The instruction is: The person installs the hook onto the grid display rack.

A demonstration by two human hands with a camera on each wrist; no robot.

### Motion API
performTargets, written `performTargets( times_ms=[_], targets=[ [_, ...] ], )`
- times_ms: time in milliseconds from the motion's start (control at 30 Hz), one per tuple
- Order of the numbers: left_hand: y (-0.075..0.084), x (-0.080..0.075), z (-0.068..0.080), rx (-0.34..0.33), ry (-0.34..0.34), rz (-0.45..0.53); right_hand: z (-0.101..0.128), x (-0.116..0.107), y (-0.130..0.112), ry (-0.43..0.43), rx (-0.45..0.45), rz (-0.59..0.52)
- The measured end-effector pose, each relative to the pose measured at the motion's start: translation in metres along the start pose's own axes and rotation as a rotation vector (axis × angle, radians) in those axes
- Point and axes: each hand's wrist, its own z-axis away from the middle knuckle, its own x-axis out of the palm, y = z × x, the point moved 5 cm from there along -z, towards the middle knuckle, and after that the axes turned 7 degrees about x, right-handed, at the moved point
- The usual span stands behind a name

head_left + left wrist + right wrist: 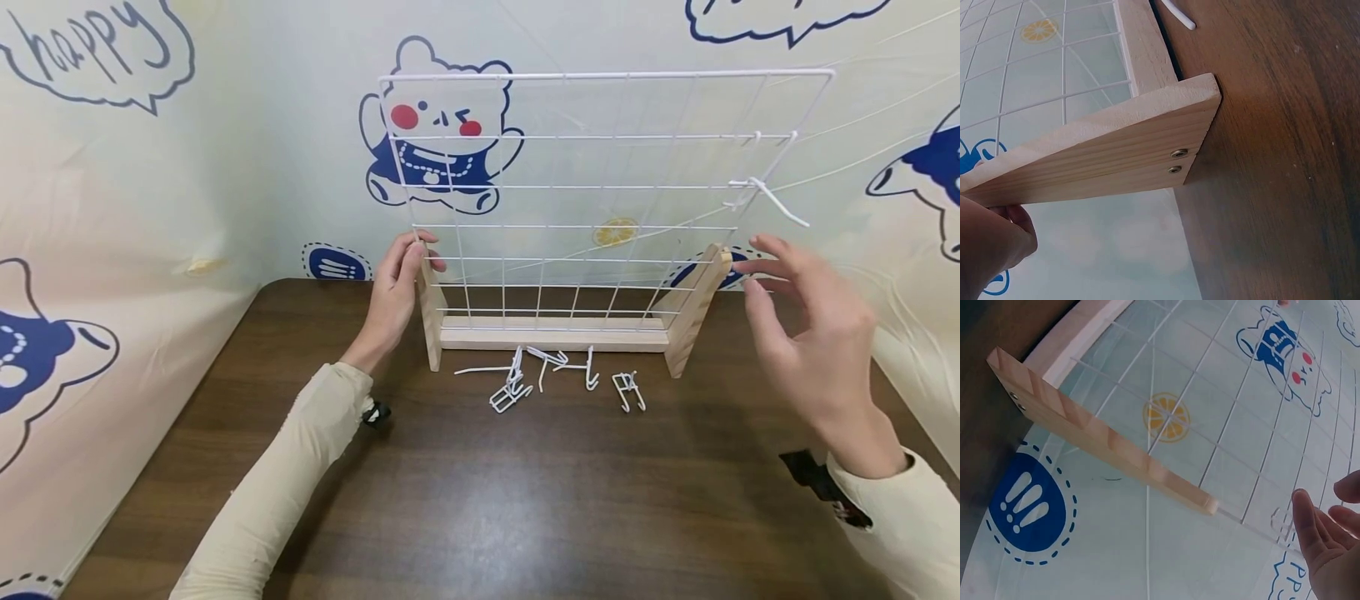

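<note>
A white wire grid panel (577, 167) stands upright in a wooden base (555, 333) with two side posts on a dark wooden table (480, 492). My left hand (397, 283) grips the top of the left wooden post (1104, 150), fingers curled round it and the grid's edge. My right hand (810, 333) hovers open just right of the right post (697, 308), fingers spread, touching nothing. The right post (1104, 437) and grid wires appear in the right wrist view, with my fingertips (1329, 531) at the lower right. One white hook (772, 200) hangs on the grid's right side.
Several loose white wire hooks (547, 375) lie on the table in front of the base. A cartoon-printed cloth (150, 167) covers the wall behind and the left side. A dark strap (817, 475) sits at my right wrist.
</note>
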Motion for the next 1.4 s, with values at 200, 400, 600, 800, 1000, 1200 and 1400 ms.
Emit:
performTargets(
  times_ms=[200, 400, 600, 800, 1000, 1200, 1400],
  targets=[
    [-0.003, 0.000, 0.000, 0.009, 0.003, -0.013, 0.012, 0.002, 0.009, -0.080, -0.010, 0.046],
    [-0.003, 0.000, 0.000, 0.014, 0.004, -0.011, 0.029, 0.008, 0.023, -0.153, -0.017, 0.069],
    [-0.003, 0.000, -0.001, 0.006, 0.006, -0.015, 0.045, 0.023, 0.033, -0.273, -0.004, 0.050],
    [0.003, 0.002, -0.001, -0.013, 0.008, -0.011, 0.064, 0.043, 0.047, -0.432, 0.060, 0.089],
    [0.024, 0.007, 0.000, -0.012, 0.007, -0.011, 0.082, 0.060, 0.054, -0.584, 0.117, 0.101],
    [0.028, 0.007, 0.000, -0.012, 0.008, -0.012, 0.095, 0.074, 0.057, -0.681, 0.119, 0.054],
    [0.027, 0.007, 0.001, -0.011, 0.005, -0.005, 0.100, 0.082, 0.060, -0.729, 0.137, 0.013]
  ],
)
